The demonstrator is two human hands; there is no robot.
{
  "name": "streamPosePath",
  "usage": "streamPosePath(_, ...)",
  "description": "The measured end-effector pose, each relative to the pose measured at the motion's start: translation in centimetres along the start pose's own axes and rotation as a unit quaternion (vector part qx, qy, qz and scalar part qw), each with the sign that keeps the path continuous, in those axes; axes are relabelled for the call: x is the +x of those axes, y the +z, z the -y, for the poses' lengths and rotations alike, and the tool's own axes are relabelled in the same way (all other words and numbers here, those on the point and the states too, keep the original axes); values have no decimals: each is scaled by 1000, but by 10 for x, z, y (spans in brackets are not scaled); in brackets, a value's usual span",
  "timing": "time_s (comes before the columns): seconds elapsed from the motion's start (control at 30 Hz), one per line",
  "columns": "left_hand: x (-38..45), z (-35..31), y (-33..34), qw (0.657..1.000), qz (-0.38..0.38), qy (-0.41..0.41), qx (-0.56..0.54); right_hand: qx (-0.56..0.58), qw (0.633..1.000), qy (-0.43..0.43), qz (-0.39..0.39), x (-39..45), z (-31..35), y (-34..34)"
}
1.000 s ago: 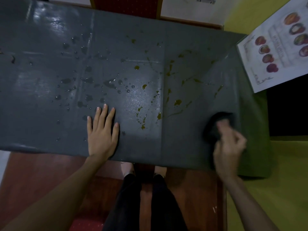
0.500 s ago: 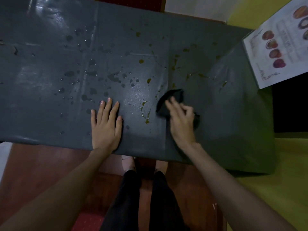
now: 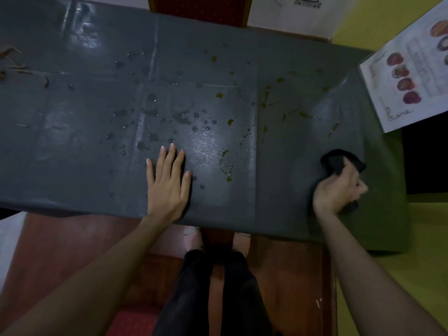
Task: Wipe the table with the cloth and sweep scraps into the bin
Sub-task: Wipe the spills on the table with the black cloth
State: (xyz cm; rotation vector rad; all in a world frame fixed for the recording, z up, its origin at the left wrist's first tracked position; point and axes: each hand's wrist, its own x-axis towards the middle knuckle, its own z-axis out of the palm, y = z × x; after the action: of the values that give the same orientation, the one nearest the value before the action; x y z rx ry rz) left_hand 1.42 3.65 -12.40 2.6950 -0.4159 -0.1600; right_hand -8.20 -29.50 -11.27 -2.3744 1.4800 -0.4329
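Observation:
The table (image 3: 72, 166) is covered in a dark grey sheet. Water drops (image 3: 181, 117) speckle its middle and yellowish stains (image 3: 229, 122) spread to the right of them. My right hand (image 3: 338, 190) is shut on a black cloth (image 3: 339, 161), pressed on the sheet near the table's right end. Flat on the table near the front edge lies my left hand (image 3: 169, 180), fingers together. Thin brown scraps (image 3: 12, 61) are scattered at the far left. No bin is in view.
A white sheet with printed food pictures (image 3: 407, 76) hangs over the right end. A red chair back (image 3: 201, 8) stands behind the table. My dark trouser legs (image 3: 213, 287) and feet are below the front edge, over reddish floor and yellow-green floor at right.
My right hand swept the cloth from the right end to the middle stains, then back to the right end. The left hand stayed put. Stains near the centre front have thinned.

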Motion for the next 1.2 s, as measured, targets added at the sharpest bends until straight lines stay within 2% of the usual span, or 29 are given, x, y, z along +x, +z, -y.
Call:
streamPosePath(0.03,2,4,-1,1000,-1,5,5,-13,1000,20,-16,-2,18,10)
streamPosePath(0.1,6,13,-2,1000,4,10,-20,-23,1000,-11,0,-13,57,28)
streamPosePath(0.2,8,23,-3,995,1,13,-96,-1,977,-191,96,-50,99,47)
streamPosePath(0.3,7,26,-5,989,-14,9,-148,41,915,-366,166,-87,107,46)
streamPosePath(0.4,7,26,-7,988,-14,12,-156,56,827,-509,232,-115,84,38)
streamPosePath(0.5,5,27,-9,988,-3,23,-150,29,739,-612,280,-132,44,16)
streamPosePath(0.57,5,29,-10,990,10,31,-135,-2,711,-643,285,-126,16,-5)
streamPosePath(0.6,5,29,-10,992,16,36,-121,-7,722,-635,273,-117,5,-16)
streamPosePath(0.63,5,29,-10,994,20,41,-103,-2,756,-604,253,-108,-2,-24)
streamPosePath(0.67,5,29,-10,995,24,46,-82,12,809,-543,224,-99,-3,-28)
streamPosePath(0.73,5,28,-9,997,28,55,-47,30,918,-367,148,-87,8,-24)
streamPosePath(0.77,5,28,-9,997,30,57,-35,23,953,-280,117,-85,23,-17)
streamPosePath(0.83,6,30,-8,997,35,58,-22,-1,982,-174,79,-89,59,2)
streamPosePath(0.9,6,30,-8,997,39,58,-21,-4,979,-184,82,-106,89,20)
streamPosePath(0.97,7,30,-9,997,38,56,-23,-5,952,-281,125,-133,100,30)
streamPosePath(1.03,6,30,-9,998,35,55,-22,1,893,-416,172,-159,89,28)
streamPosePath(1.1,6,29,-9,998,33,55,-15,2,817,-534,220,-169,61,15)
streamPosePath(1.17,6,25,-9,999,26,41,-14,-21,762,-593,257,-158,29,-4)
streamPosePath(1.2,7,22,-9,999,20,29,-15,-37,759,-597,258,-147,16,-14)
